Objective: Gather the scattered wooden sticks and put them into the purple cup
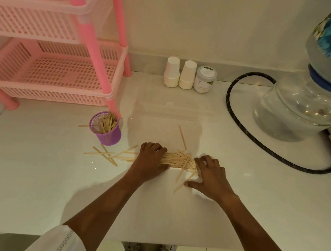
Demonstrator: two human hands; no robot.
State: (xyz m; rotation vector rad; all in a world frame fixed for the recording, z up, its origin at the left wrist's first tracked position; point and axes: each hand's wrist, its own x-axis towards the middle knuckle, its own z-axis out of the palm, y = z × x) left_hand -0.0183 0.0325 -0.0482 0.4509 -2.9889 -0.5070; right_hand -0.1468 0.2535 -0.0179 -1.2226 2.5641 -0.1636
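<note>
A bundle of wooden sticks (179,160) lies on the white counter between my hands. My left hand (150,160) curls over the bundle's left end, fingers wrapped on the sticks. My right hand (210,176) presses flat against the right end, fingers spread. More loose sticks (107,154) lie scattered to the left, one single stick (182,137) lies behind the bundle, and a few poke out under my right hand. The purple mesh cup (109,135) stands to the left, upright, holding several sticks. One stick (83,126) lies beside its left side.
A pink plastic rack (50,69) stands at the back left, one leg just behind the cup. Two stacks of white paper cups (171,73) and a small jar (205,79) sit at the wall. A black hose (241,128) loops beside a clear water jug (295,109) on the right.
</note>
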